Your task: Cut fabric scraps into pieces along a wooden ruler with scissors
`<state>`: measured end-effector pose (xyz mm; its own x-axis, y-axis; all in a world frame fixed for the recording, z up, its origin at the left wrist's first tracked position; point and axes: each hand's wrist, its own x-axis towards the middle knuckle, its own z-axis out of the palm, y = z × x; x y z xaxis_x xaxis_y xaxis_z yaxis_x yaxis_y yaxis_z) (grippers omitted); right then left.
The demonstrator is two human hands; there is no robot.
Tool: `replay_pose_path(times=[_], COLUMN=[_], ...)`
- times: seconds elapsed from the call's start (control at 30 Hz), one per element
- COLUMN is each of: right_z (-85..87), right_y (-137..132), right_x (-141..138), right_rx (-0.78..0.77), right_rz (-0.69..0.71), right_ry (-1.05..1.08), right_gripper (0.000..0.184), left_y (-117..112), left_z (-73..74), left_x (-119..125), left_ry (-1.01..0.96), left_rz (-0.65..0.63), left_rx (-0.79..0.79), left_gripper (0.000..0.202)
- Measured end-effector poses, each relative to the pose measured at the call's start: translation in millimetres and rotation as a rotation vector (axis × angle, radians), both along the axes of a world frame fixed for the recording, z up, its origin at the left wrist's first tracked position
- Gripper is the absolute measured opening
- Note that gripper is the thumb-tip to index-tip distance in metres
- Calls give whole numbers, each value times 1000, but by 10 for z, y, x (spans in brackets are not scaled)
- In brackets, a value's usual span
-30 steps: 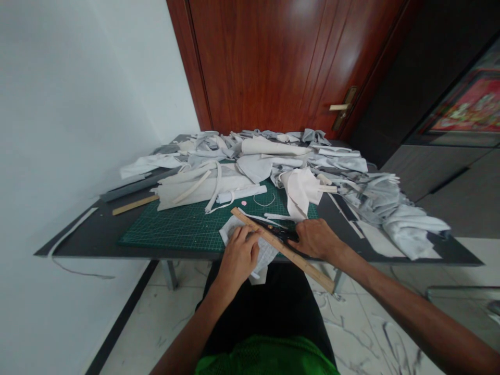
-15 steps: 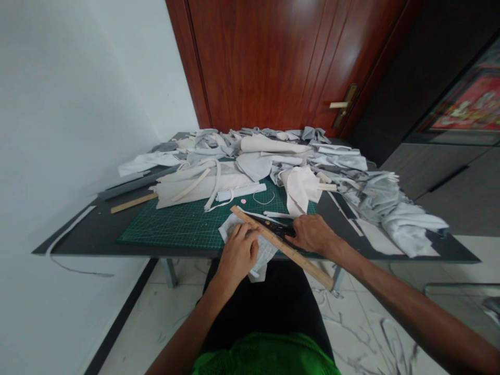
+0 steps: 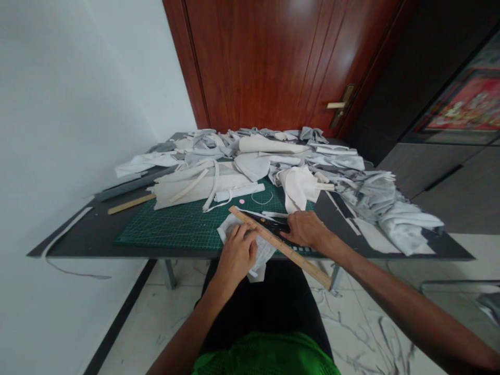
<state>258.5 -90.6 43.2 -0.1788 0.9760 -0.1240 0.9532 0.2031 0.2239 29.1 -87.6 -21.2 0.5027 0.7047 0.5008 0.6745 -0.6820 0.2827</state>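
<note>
Pressing fabric scrap (image 3: 264, 251) under left hand (image 3: 236, 255)

Bright, even light, glare on the wooden door (image 3: 253, 67), edges warped.

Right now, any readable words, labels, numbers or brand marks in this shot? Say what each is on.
Nothing can be read for certain.
Green cutting mat: any numbers too small to read.
Wooden ruler: any scale marks too blurred to read.
Red framed picture: no readable words.
</note>
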Motion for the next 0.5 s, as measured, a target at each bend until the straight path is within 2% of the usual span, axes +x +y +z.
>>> replay_pose_path(times=[0.2, 0.5], right_z=[-16, -30], right_y=[27, 38], right_x=[-17, -27], right_rx=[9, 19], right_rz=[39, 2], right_ry=[-4, 11], right_gripper=[56, 58], left_y=[-4, -4], left_z=[1, 1], left_x=[-6, -4], left_ry=[-2, -4], left_rz=[-14, -18], left_rx=[14, -9], left_gripper=[33, 34])
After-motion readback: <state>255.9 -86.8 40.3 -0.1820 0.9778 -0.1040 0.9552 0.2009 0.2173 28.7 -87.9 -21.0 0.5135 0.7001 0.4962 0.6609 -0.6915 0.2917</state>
